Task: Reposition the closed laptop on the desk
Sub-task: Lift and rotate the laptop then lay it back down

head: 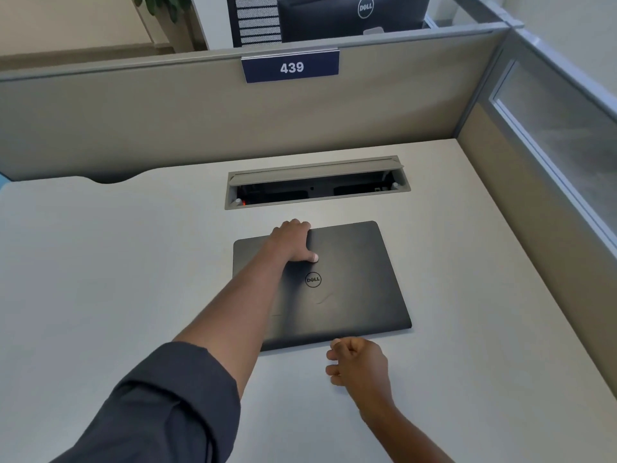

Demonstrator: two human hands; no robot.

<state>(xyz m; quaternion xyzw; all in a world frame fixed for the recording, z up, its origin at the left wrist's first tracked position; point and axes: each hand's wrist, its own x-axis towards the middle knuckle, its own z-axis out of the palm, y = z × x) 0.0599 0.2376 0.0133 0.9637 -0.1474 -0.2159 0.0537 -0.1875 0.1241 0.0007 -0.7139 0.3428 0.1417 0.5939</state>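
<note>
Head view, only one given. One closed laptop (347, 289), dark grey, lay flat on the pale tabletop (117, 279), roughly centre, just in front of the cable well (317, 182). Lid up, w/ a round logo reading upright to the wearer. Long axis ran approx left-right across the tabletop but skewed: the right end sat a bit nearer the partition, so the far edge climbed toward the right and the near edge did likewise. Rounded corners; the far right corner was close to the cable well, not touching it.

Two hands. Left hand (293, 242) reached out over the far left part of the lid, fingers curled over the far edge, thumb pressed flat on the lid just above the logo: closed in a grip on the laptop's rear edge. Dark sleeve (160, 406) rolled up the forearm. Right hand (357, 362) sat on the tabletop just beside the laptop's near edge, fingers loosely curled inward, holding nothing; whether the knuckles touched the edge, can't tell.

Cable well: one, flap tipped open, small red light at its left end. Partition (167, 121) behind, one blue tag (291, 66) reading 439. One monitor back (350, 15) past the partition.
</note>
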